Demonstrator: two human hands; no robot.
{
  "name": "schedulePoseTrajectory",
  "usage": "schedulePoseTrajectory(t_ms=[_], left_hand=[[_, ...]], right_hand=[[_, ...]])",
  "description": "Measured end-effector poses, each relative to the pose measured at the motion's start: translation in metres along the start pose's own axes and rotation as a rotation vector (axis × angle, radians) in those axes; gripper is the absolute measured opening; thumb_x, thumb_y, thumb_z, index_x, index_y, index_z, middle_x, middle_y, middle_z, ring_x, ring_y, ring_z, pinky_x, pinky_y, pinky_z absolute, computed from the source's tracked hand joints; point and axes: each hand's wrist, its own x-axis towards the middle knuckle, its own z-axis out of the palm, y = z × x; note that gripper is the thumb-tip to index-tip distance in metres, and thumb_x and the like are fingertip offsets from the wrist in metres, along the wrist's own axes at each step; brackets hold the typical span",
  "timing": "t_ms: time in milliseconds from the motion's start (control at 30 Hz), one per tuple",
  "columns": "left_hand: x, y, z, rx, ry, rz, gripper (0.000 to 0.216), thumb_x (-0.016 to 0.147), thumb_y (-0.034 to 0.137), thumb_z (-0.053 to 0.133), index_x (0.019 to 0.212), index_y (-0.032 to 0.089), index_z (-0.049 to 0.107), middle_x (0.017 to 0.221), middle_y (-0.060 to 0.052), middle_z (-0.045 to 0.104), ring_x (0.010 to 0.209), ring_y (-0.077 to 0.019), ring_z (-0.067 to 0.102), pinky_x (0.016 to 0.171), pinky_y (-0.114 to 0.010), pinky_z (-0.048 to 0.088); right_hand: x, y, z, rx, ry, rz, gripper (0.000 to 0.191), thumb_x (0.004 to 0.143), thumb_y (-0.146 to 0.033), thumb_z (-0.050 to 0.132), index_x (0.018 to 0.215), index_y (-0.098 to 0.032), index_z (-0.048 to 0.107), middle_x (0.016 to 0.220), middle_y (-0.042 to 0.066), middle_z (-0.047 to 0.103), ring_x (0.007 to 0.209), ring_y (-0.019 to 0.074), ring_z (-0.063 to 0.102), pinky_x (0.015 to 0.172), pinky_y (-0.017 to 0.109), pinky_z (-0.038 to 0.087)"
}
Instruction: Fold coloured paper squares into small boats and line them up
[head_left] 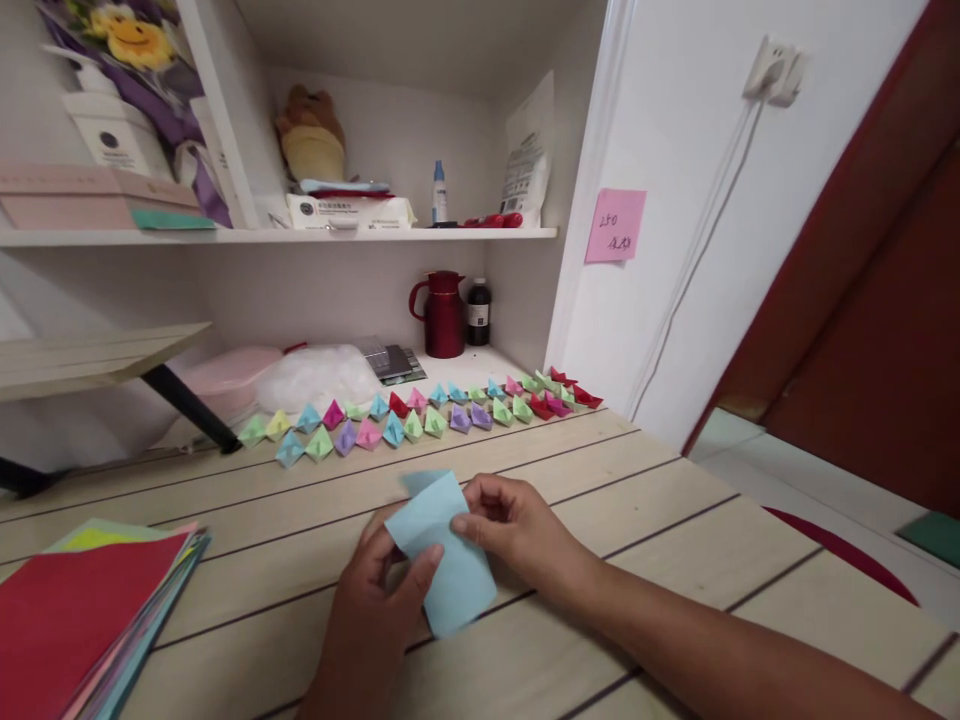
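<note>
A light blue sheet of paper (450,560), partly folded, is held just above the wooden table (600,640). My left hand (382,590) pinches its left edge, thumb on the front face and fingers behind. On the upper right edge, my right hand (517,525) closes thumb and fingers round the paper. One flap of the paper sticks up behind the front layer. Beyond my hands stand rows of small folded paper boats (394,430) in blue, green, pink, purple and red. A stack of coloured paper (90,620), red on top, lies at the left.
A dark red jug (444,315) and a dark bottle (478,312) stand at the back, under a white shelf (255,237). A small raised stand (97,360) with black legs is at the left. A white cable (694,270) hangs down the right wall.
</note>
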Motion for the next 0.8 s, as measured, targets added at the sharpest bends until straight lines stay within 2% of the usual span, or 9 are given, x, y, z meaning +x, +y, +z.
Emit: schedulePoseTrajectory(t_ms=[100,167,200,267,333,400,500,667,800], left_hand=[[0.008,-0.009,-0.002,0.078,0.081,0.181,0.069,0.064,0.041,0.077,0.127,0.025,0.052,0.137,-0.011,0.053,0.117,-0.03,0.057,0.098,-0.045,0.046],[0.012,-0.011,-0.003,0.117,0.139,0.208,0.077,0.064,0.04,0.077,0.133,0.027,0.045,0.147,-0.011,0.041,0.127,-0.031,0.047,0.103,-0.048,0.04],[0.013,-0.01,-0.002,0.108,0.146,0.186,0.078,0.063,0.04,0.077,0.133,0.027,0.044,0.146,-0.011,0.042,0.129,-0.0311,0.046,0.103,-0.047,0.04],[0.013,-0.006,0.0,0.018,0.094,0.087,0.075,0.062,0.041,0.078,0.129,0.023,0.048,0.136,-0.013,0.054,0.121,-0.0309,0.053,0.095,-0.043,0.046],[0.009,0.001,0.002,-0.073,0.014,-0.033,0.066,0.06,0.043,0.079,0.117,0.019,0.057,0.112,-0.013,0.069,0.101,-0.0289,0.065,0.08,-0.036,0.052],[0.005,0.007,0.003,-0.088,-0.014,-0.127,0.051,0.058,0.043,0.08,0.099,0.017,0.065,0.087,-0.009,0.075,0.078,-0.0247,0.067,0.066,-0.03,0.051],[0.004,0.01,0.0,0.0,-0.001,-0.176,0.035,0.057,0.042,0.082,0.076,0.017,0.069,0.067,-0.003,0.071,0.059,-0.0182,0.06,0.056,-0.025,0.045],[0.008,0.007,-0.008,0.248,-0.107,-0.1,0.027,0.067,0.043,0.075,0.069,0.017,0.067,0.06,0.001,0.063,0.056,-0.0134,0.05,0.053,-0.021,0.037],[0.008,0.01,-0.007,0.199,0.016,-0.09,0.027,0.064,0.041,0.077,0.068,0.018,0.065,0.058,0.003,0.059,0.055,-0.0123,0.048,0.053,-0.02,0.037]], right_hand=[[0.003,-0.004,-0.002,0.197,0.048,0.014,0.033,0.065,-0.034,0.083,0.075,-0.017,0.057,0.064,-0.003,0.06,0.058,0.0096,0.052,0.059,0.022,0.041],[0.003,-0.007,-0.003,0.306,0.044,0.033,0.033,0.067,-0.032,0.082,0.085,-0.018,0.058,0.071,-0.002,0.064,0.064,0.0123,0.058,0.065,0.026,0.046],[0.002,-0.008,-0.003,0.35,0.042,0.05,0.034,0.067,-0.031,0.082,0.089,-0.019,0.058,0.073,-0.001,0.066,0.066,0.0134,0.06,0.067,0.027,0.047],[0.001,-0.009,-0.003,0.406,0.043,0.09,0.036,0.067,-0.029,0.082,0.091,-0.019,0.057,0.077,0.0,0.068,0.069,0.0145,0.062,0.069,0.029,0.048],[-0.001,-0.008,-0.002,0.406,0.043,0.116,0.036,0.067,-0.028,0.082,0.092,-0.019,0.057,0.081,0.002,0.07,0.073,0.0151,0.064,0.07,0.028,0.048],[-0.003,-0.007,0.0,0.38,0.034,0.122,0.039,0.066,-0.027,0.082,0.095,-0.019,0.057,0.085,0.003,0.072,0.078,0.0166,0.066,0.071,0.028,0.048],[-0.002,-0.009,-0.001,0.365,0.039,0.099,0.046,0.064,-0.028,0.084,0.1,-0.021,0.056,0.088,0.003,0.072,0.081,0.0185,0.066,0.072,0.029,0.049],[0.007,-0.016,-0.018,0.287,0.142,0.102,0.043,0.058,-0.026,0.086,0.09,-0.018,0.059,0.075,0.0,0.068,0.07,0.0145,0.063,0.067,0.028,0.049],[0.011,-0.019,-0.032,0.181,0.192,0.1,0.033,0.058,-0.024,0.084,0.077,-0.016,0.058,0.065,-0.003,0.063,0.062,0.0101,0.058,0.065,0.024,0.045]])
